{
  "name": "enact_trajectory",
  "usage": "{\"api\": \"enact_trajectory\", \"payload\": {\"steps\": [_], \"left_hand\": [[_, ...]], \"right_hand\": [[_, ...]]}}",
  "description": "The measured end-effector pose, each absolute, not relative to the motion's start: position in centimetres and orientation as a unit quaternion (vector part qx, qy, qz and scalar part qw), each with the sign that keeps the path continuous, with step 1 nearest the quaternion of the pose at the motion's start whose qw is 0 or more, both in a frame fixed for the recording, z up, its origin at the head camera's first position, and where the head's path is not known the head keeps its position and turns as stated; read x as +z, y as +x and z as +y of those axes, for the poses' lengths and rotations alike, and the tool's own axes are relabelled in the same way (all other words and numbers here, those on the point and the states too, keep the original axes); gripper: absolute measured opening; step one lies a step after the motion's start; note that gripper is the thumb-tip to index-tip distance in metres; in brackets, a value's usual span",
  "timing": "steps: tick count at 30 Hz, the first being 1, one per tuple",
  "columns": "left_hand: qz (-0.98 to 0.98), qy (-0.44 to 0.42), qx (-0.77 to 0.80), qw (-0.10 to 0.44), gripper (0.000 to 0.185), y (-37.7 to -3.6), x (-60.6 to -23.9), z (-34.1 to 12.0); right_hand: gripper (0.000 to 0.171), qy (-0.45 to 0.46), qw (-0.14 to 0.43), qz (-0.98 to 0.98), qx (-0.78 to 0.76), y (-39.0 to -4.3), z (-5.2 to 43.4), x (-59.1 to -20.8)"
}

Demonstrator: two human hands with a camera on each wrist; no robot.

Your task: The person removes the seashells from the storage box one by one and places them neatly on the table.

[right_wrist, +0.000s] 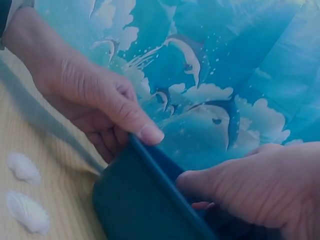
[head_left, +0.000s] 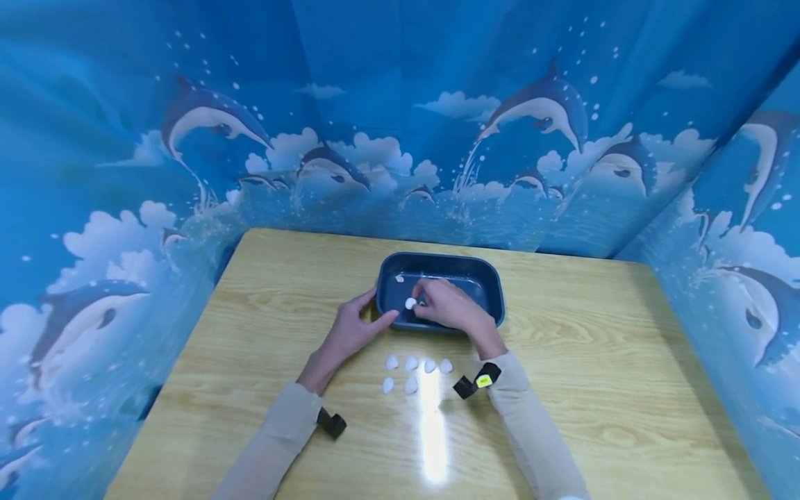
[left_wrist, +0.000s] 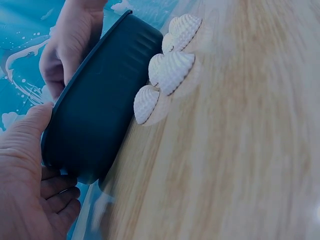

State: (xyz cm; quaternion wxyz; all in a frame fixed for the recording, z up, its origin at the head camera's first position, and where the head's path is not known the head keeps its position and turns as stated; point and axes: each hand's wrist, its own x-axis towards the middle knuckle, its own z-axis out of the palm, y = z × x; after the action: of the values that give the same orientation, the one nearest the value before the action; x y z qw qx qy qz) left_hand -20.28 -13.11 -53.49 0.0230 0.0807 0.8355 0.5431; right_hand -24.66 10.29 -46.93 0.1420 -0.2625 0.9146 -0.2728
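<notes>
Near the middle of the frame, the right hand (head_left: 451,305) pinches a white shell (head_left: 410,303) over the dark tray (head_left: 494,281). Left hand (head_left: 353,330) grips the tray's left rim. Six more shells (head_left: 412,371) lie just below.

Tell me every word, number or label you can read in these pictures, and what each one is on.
No text can be read in any view.
Yellow tag on the black strap at the right wrist: it bears dark marks, too small and blurred to read.
Blue tray, white shells, wooden table and dolphin-print curtain: pictures only, no writing visible.
</notes>
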Motion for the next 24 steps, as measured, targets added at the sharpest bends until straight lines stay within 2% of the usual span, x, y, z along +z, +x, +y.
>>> {"api": "enact_trajectory", "payload": {"steps": [5,24], "left_hand": [[0.839,0.074,0.539,0.027,0.078,-20.2,-53.5,-13.1],[0.84,0.077,0.536,0.032,0.081,-20.2,-53.4,-13.2]], "right_hand": [[0.015,-0.268,0.12,0.917,-0.269,-23.7,10.7,-45.9],[0.021,-0.287,0.075,0.923,-0.245,-19.3,12.5,-43.9]]}}
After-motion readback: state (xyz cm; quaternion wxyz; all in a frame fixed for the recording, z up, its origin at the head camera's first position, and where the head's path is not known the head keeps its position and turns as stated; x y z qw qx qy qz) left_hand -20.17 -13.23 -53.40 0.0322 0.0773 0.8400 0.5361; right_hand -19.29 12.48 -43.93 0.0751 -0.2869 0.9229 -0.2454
